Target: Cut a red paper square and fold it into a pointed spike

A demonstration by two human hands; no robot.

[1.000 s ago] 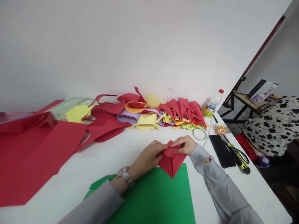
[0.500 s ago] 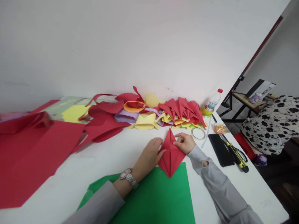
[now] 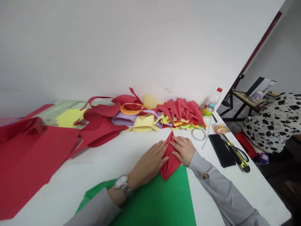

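Observation:
A red sheet of origami paper point(image 3: 170, 164), folded into a kite-like diamond with a crease down its middle, lies on the white table. Its lower tip overlaps a large green sheet point(image 3: 164, 201). My left hand point(image 3: 150, 161), with a watch at the wrist, rests flat on the paper's left side, fingers stretched toward its upper part. On the right side, my right hand point(image 3: 183, 149) presses down with its fingers spread. Both hands partly cover the upper half of the paper. Neither hand grips anything.
Folded red paper pieces point(image 3: 182, 108) and rolled coloured shapes point(image 3: 144, 123) line the wall. Large red sheets point(image 3: 35, 163) lie left. Rightward are a tape roll point(image 3: 198, 134), a phone point(image 3: 221, 150), a yellow-black cutter point(image 3: 238, 158) and a bottle point(image 3: 213, 99). A person in floral cloth point(image 3: 272, 122) is beyond.
Both hands have moved from holding the paper's edges to lying flatter over its upper half. The diamond looks narrower at its left side, and the view has shifted slightly.

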